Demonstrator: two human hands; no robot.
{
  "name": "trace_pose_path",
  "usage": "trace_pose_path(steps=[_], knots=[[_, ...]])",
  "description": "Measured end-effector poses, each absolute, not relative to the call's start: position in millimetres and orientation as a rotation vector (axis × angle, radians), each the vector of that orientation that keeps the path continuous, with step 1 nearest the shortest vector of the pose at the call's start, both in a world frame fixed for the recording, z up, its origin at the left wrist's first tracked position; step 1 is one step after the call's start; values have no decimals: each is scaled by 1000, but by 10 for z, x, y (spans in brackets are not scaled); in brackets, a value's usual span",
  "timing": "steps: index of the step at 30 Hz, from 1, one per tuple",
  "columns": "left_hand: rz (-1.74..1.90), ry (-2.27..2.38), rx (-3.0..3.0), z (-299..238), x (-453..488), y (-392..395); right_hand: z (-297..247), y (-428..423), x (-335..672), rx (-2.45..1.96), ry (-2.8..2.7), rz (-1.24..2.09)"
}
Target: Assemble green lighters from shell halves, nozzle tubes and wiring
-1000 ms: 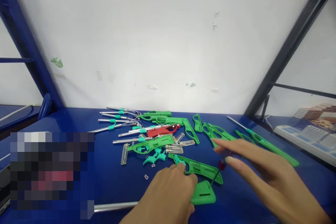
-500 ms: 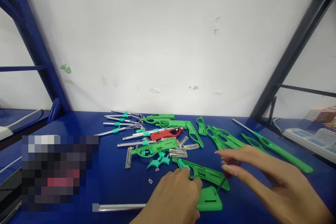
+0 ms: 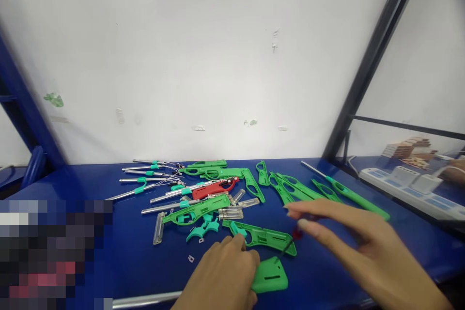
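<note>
My left hand [image 3: 223,271] is closed around a green utility lighter [image 3: 271,273], pressing it down on the blue table. The lighter's metal tube [image 3: 145,300] runs out to the left beneath my wrist. Between the thumb and fingers of my right hand [image 3: 358,247] is a screwdriver [image 3: 297,233] with a red handle, partly hidden by the fingers. Its thin dark shaft slants down to the end of the lighter's handle. Just behind lies an open green half shell [image 3: 271,238] with a teal trigger [image 3: 239,230] at its left end.
Beyond are green shells [image 3: 201,209], a red lighter part [image 3: 214,189], metal tubes with wires [image 3: 145,180], clear fuel tanks [image 3: 159,227] and teal triggers [image 3: 198,232]. A whole green lighter [image 3: 359,197] and a power strip [image 3: 414,189] are at right. A pixelated patch covers the lower left.
The view has swung to the right, so the scene sits further left. Both hands keep their hold, with the screwdriver still at the lighter's handle end.
</note>
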State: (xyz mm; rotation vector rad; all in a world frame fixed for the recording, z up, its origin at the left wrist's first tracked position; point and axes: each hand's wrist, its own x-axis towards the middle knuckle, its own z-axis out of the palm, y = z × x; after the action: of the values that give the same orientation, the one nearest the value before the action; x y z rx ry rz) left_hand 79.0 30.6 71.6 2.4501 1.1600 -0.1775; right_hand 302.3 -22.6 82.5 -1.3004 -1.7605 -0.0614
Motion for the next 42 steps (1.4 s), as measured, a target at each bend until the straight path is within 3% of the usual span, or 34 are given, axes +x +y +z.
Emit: trace_pose_path(steps=[4,12,17,22,24,28,30,35,39,42], knots=[[-198,1153,2451,711,741,288,848,-207,3268,-1481,-1509,-193],[-187,1088,2651,594,718,260,542,250,3419,-1735,-1591,17],[63,988,2836,479,628,244,331,425,3390,-1797,-1663,110],[317,839,3016,483,562,241,494,268,3265,-1724,-1703,175],[424,831,3070,500,570,235,621,114,3161,-1626,-1782,332],[646,855,3121,539,616,225,751,-122,2939,-1331,-1871,1147],[738,858,3128,565,626,239,751,-143,2877,-1273,-1794,1318],[938,903,3132,577,482,447,793,-127,2947,-1258,-1706,1196],[787,973,3171,559,251,684,872,-189,3050,-1288,-1703,877],[900,994,3206,621,170,764,823,-143,3030,-1074,-1647,1095]])
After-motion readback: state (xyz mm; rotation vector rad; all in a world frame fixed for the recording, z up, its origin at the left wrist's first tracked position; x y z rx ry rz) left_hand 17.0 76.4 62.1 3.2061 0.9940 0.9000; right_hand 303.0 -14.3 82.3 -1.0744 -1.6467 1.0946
